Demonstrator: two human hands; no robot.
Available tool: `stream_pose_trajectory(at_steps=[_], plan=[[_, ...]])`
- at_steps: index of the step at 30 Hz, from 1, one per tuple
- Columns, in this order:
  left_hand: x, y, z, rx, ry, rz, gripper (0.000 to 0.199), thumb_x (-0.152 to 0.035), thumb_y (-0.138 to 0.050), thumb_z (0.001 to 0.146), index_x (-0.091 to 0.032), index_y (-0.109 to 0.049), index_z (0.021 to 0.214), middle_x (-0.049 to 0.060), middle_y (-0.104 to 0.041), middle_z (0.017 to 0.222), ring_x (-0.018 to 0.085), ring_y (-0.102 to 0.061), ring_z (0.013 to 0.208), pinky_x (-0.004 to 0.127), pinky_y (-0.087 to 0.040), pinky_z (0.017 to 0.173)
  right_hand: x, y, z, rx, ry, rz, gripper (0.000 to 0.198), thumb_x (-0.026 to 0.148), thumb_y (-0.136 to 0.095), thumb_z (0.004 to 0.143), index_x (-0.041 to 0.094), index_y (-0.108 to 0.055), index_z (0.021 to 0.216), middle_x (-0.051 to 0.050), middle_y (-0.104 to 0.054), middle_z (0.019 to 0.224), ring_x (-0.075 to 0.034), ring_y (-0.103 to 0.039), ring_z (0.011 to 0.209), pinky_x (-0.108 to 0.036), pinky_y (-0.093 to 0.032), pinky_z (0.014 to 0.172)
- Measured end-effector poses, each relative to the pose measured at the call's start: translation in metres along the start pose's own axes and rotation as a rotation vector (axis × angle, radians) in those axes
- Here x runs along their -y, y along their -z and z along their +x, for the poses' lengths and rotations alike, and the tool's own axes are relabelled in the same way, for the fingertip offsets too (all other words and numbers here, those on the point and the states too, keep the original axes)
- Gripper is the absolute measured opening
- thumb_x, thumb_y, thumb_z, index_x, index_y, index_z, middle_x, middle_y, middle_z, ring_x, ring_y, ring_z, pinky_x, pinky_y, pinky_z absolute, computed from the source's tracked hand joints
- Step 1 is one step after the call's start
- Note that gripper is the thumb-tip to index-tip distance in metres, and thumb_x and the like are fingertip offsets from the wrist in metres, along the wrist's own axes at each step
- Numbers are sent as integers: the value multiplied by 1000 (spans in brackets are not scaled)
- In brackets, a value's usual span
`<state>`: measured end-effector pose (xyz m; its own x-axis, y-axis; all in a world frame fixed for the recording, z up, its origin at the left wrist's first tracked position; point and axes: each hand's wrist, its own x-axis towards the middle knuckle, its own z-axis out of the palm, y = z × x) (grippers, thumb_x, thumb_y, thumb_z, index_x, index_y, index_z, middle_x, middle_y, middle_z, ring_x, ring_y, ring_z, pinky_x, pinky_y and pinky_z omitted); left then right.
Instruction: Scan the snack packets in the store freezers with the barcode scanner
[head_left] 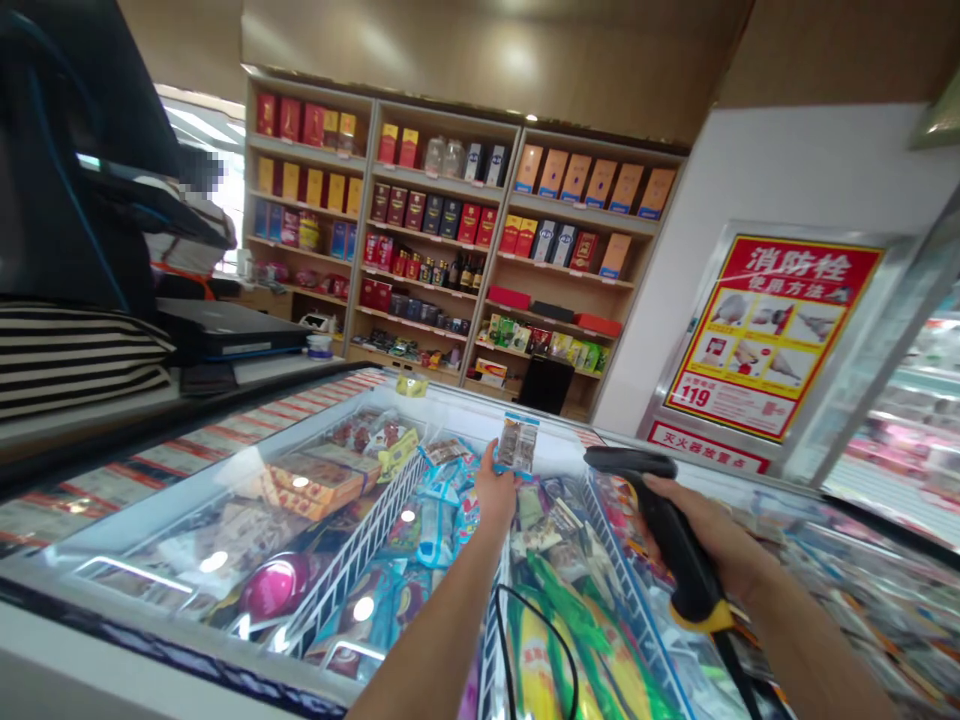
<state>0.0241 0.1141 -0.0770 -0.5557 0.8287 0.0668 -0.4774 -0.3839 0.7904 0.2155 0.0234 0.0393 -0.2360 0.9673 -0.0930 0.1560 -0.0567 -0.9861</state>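
Note:
My left hand (496,488), arm stretched forward over the chest freezer (247,425), grips a small flat packet (517,446) with a blue border and a printed panel. In my right hand (716,530) is a black barcode scanner (679,545) with yellow trim; its head points left, roughly toward the packet. The scanner's black cable (544,618) loops over the freezer. Beneath my left hand lie blue ice-cream packets (435,530) in a wire-divided section. Yellow-green corn-shaped packs (585,640) fill the section between my arms.
White wire dividers (375,525) split the freezer. Boxed items (315,485) lie in its left section. A striped bag (79,355) and a dark laptop-like device (232,330) sit on the left counter. Shelves of boxed bottles (442,215) stand behind. A person (191,230) is at far left.

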Motion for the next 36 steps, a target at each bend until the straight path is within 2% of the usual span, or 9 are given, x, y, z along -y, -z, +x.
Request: stream_pose_trajectory(at_steps=[2, 4, 6, 9, 13, 18, 23, 31, 36], plan=[[-2, 0, 2, 25, -42, 56, 49, 3, -45, 53, -18, -58, 95, -3, -55, 63, 5, -46, 43, 19, -43, 49, -11, -2, 5, 77, -40, 189, 29, 41, -42, 75, 14, -54, 70, -3, -59, 50, -11, -51, 34, -23, -42, 34], [-2, 1, 5, 33, -58, 111, 41, 2, -45, 54, -17, -62, 86, -2, -55, 59, 6, -47, 45, 19, -42, 49, -21, -4, 10, 118, -59, 273, 32, 42, -40, 76, 14, -54, 73, -4, -60, 50, -12, -52, 35, -23, -42, 35], [0, 2, 10, 8, -69, 156, 37, 2, -45, 54, -17, -63, 81, -2, -55, 57, 8, -50, 49, 19, -41, 50, -28, -6, 12, 123, -77, 289, 34, 43, -41, 75, 13, -54, 70, -4, -59, 47, -12, -52, 34, -23, -42, 34], [7, 7, 16, -22, -90, 229, 39, 3, -48, 53, -19, -62, 83, -2, -55, 58, 10, -51, 53, 18, -39, 50, -32, -7, 11, 102, -117, 312, 36, 45, -42, 74, 13, -53, 62, -4, -58, 45, -13, -52, 34, -23, -42, 35], [12, 14, 19, -52, -99, 270, 39, 0, -51, 54, -20, -61, 86, -3, -52, 54, 10, -48, 50, 18, -37, 50, -31, -5, 6, 81, -126, 381, 34, 44, -42, 74, 14, -52, 65, -3, -57, 45, -12, -52, 33, -22, -41, 34], [8, 12, 15, -31, -144, 315, 37, -3, -54, 57, -21, -59, 89, -4, -50, 50, 11, -48, 49, 18, -36, 51, -32, -5, 6, 89, -125, 390, 33, 45, -42, 74, 14, -53, 67, -2, -57, 45, -12, -52, 34, -22, -41, 33], [5, 8, 12, 3, -215, 434, 35, -6, -54, 58, -20, -59, 90, -2, -54, 55, 12, -51, 55, 19, -37, 52, -37, -7, 9, 72, -155, 357, 37, 46, -42, 73, 12, -54, 64, -3, -56, 44, -12, -52, 32, -22, -40, 31], [6, 9, 11, 37, -371, 768, 41, -12, -47, 65, -19, -54, 105, -1, -57, 64, 11, -52, 57, 22, -39, 59, -39, -4, 11, 85, -133, 400, 32, 45, -43, 73, 14, -54, 70, -2, -56, 43, -13, -52, 31, -21, -39, 29], [6, 10, 11, 30, -384, 836, 41, -14, -46, 65, -19, -53, 106, -1, -56, 61, 11, -51, 56, 21, -39, 59, -38, 2, 12, 52, -127, 390, 34, 44, -44, 73, 13, -56, 67, -2, -56, 43, -13, -52, 32, -22, -41, 31]])
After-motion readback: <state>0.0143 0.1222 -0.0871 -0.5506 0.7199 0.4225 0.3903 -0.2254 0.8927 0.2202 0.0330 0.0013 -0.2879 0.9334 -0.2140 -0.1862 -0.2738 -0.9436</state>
